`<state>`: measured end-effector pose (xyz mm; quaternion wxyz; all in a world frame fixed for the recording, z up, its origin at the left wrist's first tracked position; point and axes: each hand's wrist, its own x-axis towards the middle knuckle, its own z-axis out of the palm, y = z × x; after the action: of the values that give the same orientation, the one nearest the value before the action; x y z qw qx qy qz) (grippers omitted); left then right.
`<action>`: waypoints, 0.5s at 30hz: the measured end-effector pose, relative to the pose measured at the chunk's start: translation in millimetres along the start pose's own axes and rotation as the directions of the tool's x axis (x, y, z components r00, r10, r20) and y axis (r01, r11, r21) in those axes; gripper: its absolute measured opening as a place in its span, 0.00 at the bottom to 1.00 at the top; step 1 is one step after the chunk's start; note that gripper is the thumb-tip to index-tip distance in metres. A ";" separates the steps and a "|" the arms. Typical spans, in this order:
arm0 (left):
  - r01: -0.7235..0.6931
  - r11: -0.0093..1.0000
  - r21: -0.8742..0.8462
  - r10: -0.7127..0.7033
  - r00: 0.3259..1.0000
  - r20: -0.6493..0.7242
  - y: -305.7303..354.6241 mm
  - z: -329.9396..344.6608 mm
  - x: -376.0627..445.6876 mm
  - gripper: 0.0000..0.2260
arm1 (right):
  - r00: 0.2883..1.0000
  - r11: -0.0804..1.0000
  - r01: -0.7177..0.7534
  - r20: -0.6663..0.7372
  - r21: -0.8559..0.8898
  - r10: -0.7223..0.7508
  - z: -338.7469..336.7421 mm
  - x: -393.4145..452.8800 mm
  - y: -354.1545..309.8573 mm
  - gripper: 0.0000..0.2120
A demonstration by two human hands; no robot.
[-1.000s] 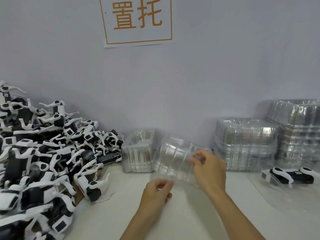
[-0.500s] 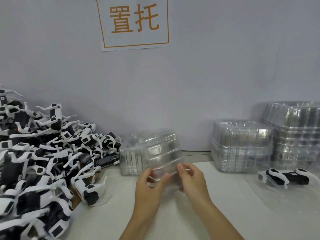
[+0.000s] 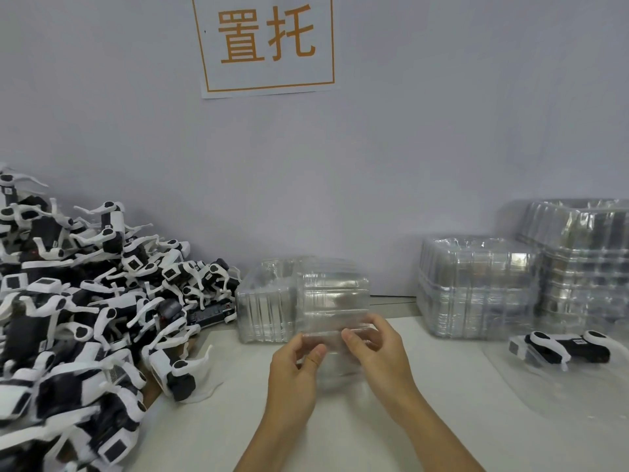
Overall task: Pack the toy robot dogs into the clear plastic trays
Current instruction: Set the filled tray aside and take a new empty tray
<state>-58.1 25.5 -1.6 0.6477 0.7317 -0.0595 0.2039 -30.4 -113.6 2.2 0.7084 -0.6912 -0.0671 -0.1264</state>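
Note:
A clear plastic tray point(image 3: 335, 301) is held upright above the white table, just in front of a short stack of clear trays point(image 3: 263, 308). My left hand point(image 3: 296, 373) pinches the tray's lower edge with thumb and fingers. My right hand point(image 3: 377, 352) grips the same edge from the right. A big heap of black-and-white toy robot dogs point(image 3: 68, 318) fills the left side. One toy robot dog point(image 3: 565, 349) lies in a clear tray point(image 3: 544, 386) at the right.
Two taller stacks of clear trays stand at the back right, one point(image 3: 476, 287) nearer the middle, one point(image 3: 589, 264) at the edge. A paper sign point(image 3: 265, 42) with orange characters hangs on the grey wall. The white table point(image 3: 340, 437) stretches under my forearms.
My right hand brought the clear tray from a tilted hold at the right to the middle. My left hand rose and took its lower edge; now both hold it upright.

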 end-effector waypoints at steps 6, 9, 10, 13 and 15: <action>0.086 0.983 -0.164 -0.085 0.996 0.013 0.8 -1.7 1.3 0.13 | 1.000 1.000 -0.012 0.021 0.002 0.012 -5.1 2.0 -3.0 0.11; 0.123 0.969 -0.216 -0.124 0.992 0.009 2.0 -1.4 2.0 0.15 | 1.000 1.000 -0.011 0.028 -0.016 0.011 -6.3 3.2 -4.3 0.13; 0.136 0.963 -0.234 -0.138 0.990 0.009 2.4 -1.2 2.3 0.15 | 1.000 1.000 -0.007 0.028 -0.021 0.008 -6.6 3.4 -5.0 0.13; 0.165 0.951 -0.262 -0.168 0.986 0.010 3.0 -1.1 3.4 0.13 | 0.999 1.000 0.011 0.032 -0.028 -0.010 -7.2 3.8 -7.5 0.10; 0.154 0.957 -0.247 -0.161 0.987 -0.008 2.2 -1.3 4.1 0.12 | 0.999 0.999 0.025 0.034 -0.031 -0.024 -7.6 4.1 -8.3 0.09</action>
<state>-55.5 27.1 2.1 0.7483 0.6453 -0.0170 0.1529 -29.4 -121.7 11.0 0.6948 -0.7032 -0.0854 -0.1243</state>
